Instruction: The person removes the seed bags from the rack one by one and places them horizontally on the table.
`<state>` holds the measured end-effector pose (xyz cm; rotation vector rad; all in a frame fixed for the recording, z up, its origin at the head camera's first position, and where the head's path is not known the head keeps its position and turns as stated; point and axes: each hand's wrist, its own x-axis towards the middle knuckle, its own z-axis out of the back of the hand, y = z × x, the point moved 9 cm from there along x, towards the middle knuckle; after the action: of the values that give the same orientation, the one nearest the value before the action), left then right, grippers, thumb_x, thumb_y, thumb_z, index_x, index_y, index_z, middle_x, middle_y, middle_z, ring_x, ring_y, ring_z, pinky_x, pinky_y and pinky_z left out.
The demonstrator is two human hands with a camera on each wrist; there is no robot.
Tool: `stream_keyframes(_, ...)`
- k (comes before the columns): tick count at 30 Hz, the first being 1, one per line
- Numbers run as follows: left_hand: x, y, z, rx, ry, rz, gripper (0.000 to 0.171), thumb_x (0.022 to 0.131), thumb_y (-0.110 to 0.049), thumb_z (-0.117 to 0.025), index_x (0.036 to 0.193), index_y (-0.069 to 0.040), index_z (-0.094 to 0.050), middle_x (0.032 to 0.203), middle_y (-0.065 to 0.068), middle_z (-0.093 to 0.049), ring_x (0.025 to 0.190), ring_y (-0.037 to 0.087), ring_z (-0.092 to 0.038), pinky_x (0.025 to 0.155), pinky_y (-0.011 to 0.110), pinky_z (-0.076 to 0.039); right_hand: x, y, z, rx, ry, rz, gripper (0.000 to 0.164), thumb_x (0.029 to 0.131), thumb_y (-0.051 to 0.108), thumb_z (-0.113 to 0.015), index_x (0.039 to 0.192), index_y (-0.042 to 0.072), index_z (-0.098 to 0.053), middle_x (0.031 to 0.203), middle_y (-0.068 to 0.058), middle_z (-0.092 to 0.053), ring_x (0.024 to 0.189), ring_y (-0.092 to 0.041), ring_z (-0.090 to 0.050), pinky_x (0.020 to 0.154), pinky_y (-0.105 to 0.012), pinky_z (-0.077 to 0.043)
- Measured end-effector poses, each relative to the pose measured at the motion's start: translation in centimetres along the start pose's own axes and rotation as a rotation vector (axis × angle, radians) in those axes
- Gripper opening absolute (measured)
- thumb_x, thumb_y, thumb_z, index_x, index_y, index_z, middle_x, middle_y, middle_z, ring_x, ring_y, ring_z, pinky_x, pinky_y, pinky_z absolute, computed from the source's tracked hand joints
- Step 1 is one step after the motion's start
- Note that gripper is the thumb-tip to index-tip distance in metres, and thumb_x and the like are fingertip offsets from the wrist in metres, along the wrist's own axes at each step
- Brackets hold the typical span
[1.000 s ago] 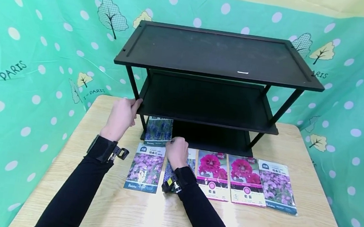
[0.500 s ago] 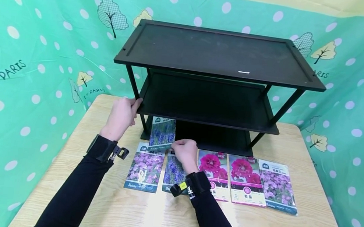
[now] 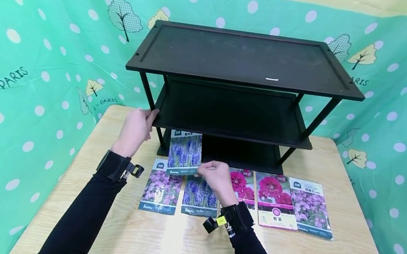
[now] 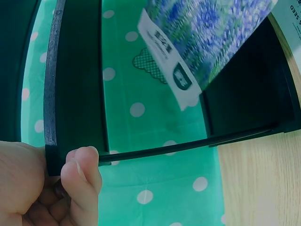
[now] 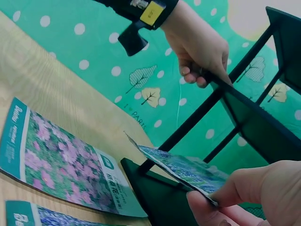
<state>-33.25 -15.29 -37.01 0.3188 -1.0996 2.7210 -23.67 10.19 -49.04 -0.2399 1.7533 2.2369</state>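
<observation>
My right hand [image 3: 218, 179] pinches the lower right corner of a seed packet [image 3: 185, 154] with blue-purple flowers. The packet is raised at the front of the black rack's bottom shelf, its upper end under the middle shelf. In the right wrist view, the thumb and fingers [image 5: 205, 209] squeeze its edge. My left hand [image 3: 136, 130] grips the left front corner of the rack's middle shelf [image 3: 227, 113], beside the post. In the left wrist view, the thumb and fingers [image 4: 83, 181] curl round that corner, and the packet [image 4: 202, 37] appears tilted beyond it.
On the table [image 3: 132, 239], a row of seed packets lies before the rack: a pink-purple one [image 3: 161, 188], a blue one [image 3: 199, 199], two magenta ones [image 3: 277, 201] and another pink-purple one [image 3: 312, 209]. The rack's top shelf [image 3: 248, 59] overhangs the lower shelves. A dotted green cloth hangs behind.
My right hand has moved right and toward me, pulling the blue-flowered seed packet outward and lifting it from the bottom shelf. My left hand keeps its grip on the shelf corner.
</observation>
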Motion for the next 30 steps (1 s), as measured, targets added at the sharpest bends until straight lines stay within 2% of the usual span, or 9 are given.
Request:
stream_keyframes(3,0.1,-0.2,-0.1,0.006,-0.006,-0.009,0.053,0.113,-0.031,-0.043,0.069,-0.007,-0.06,0.058,0.009,-0.057,0.04,0.019,-0.057,0.04,0.031,-0.045,-0.6,-0.4,0.0,-0.026,0.02,-0.011,0.008,0.079,0.006,-0.073,0.087,0.005,-0.076,0.092,-0.009,-0.077,0.084,-0.016,-0.058,0.067,-0.028,-0.041)
stream_keyframes(5,0.2,-0.3,-0.1,0.008,-0.006,-0.015,0.053,0.113,-0.031,-0.044,0.068,-0.007,-0.059,0.059,0.009,-0.057,0.04,0.019,-0.057,0.04,0.031,-0.045,-1.0,-0.8,-0.2,-0.043,0.04,-0.024,0.009,0.079,0.006,-0.073,0.087,0.007,-0.076,0.085,-0.008,-0.078,0.08,-0.016,-0.056,0.066,-0.028,-0.04)
stream_keyframes(9,0.3,-0.5,-0.3,0.006,0.0,-0.024,0.053,0.113,-0.032,-0.043,0.069,-0.007,-0.059,0.06,0.011,-0.058,0.041,0.019,-0.057,0.041,0.031,-0.046,-1.7,-1.7,-0.9,-0.054,0.083,-0.032,0.01,0.078,0.006,-0.072,0.087,0.007,-0.077,0.082,-0.004,-0.077,0.073,-0.015,-0.051,0.062,-0.027,-0.038)
stream_keyframes(15,0.0,0.0,-0.2,0.007,-0.008,0.006,0.054,0.113,-0.033,-0.043,0.07,-0.007,-0.062,0.061,0.012,-0.06,0.041,0.018,-0.057,0.041,0.03,-0.044,-2.5,-3.1,-2.9,-0.051,0.161,-0.024,0.008,0.078,0.003,-0.072,0.086,0.004,-0.075,0.082,-0.006,-0.076,0.071,-0.016,-0.059,0.058,-0.023,-0.04)
stream_keyframes(19,-0.1,0.0,0.2,0.019,-0.029,-0.007,0.054,0.113,-0.032,-0.043,0.069,-0.007,-0.062,0.061,0.013,-0.061,0.04,0.017,-0.058,0.039,0.029,-0.043,-2.9,-3.8,-4.1,-0.063,0.195,-0.024,0.008,0.079,0.004,-0.073,0.087,0.003,-0.075,0.084,-0.005,-0.075,0.074,-0.016,-0.063,0.06,-0.022,-0.044)
stream_keyframes(23,-0.2,-0.1,0.2,0.023,-0.036,-0.017,0.055,0.112,-0.032,-0.044,0.067,-0.007,-0.06,0.06,0.013,-0.061,0.04,0.017,-0.057,0.038,0.029,-0.042,-3.1,-4.3,-5.4,-0.014,0.245,-0.04,0.008,0.084,0.004,-0.075,0.091,0.0,-0.076,0.085,-0.01,-0.077,0.066,-0.009,-0.065,0.057,-0.019,-0.045)
stream_keyframes(27,-0.1,-0.2,0.3,0.035,-0.044,-0.024,0.054,0.112,-0.031,-0.045,0.067,-0.008,-0.062,0.059,0.01,-0.06,0.039,0.017,-0.057,0.038,0.029,-0.042,-3.3,-5.1,-6.7,0.017,0.298,-0.084,0.008,0.088,0.004,-0.076,0.094,0.0,-0.076,0.085,-0.013,-0.079,0.059,-0.009,-0.064,0.047,-0.016,-0.038)
stream_keyframes(30,-0.1,-0.3,0.2,0.041,-0.042,-0.03,0.052,0.112,-0.031,-0.045,0.069,-0.007,-0.063,0.059,0.009,-0.06,0.039,0.016,-0.056,0.038,0.029,-0.042,-3.5,-5.5,-7.7,0.036,0.324,-0.103,0.009,0.089,0.004,-0.076,0.097,-0.001,-0.076,0.089,-0.013,-0.078,0.067,-0.013,-0.072,0.043,-0.015,-0.032)
